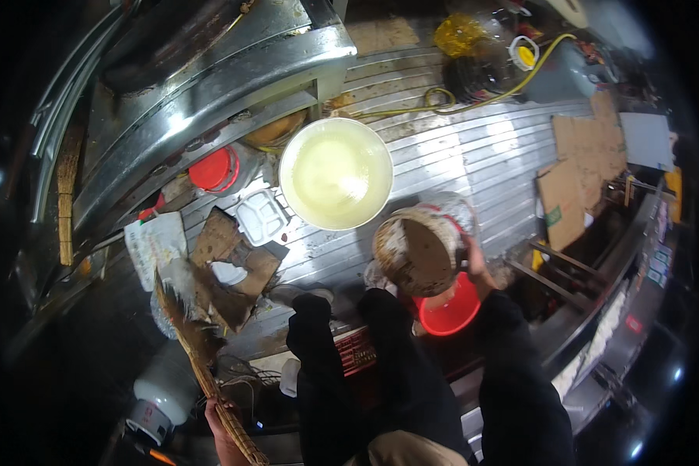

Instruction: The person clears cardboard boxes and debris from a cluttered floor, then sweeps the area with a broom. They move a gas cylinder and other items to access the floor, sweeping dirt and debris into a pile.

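Observation:
At the lower left, my left hand (224, 416) is closed around the handle of a long straw whisk broom (195, 358), its bristles pointing up and away from me. My right hand (476, 263) grips the side of a stained, brown-smeared bucket (399, 256). This bucket is tilted, and whether its brown round face is the inside or the base is unclear. Just behind my right wrist is a red plastic bucket (449, 314), partly hidden. Ahead of my knees, a wide pale basin (286, 175) contains yellowish liquid (326, 169).
The ribbed metal floor (431, 151) carries torn cardboard (215, 233), a white foam tray (260, 216) and a red-lidded tub (214, 169). A steel counter (256, 76) borders the left. A yellow hose (518, 87) crosses the back. Cardboard sheets (582, 157) lie right; a gas cylinder (166, 390) is lower left.

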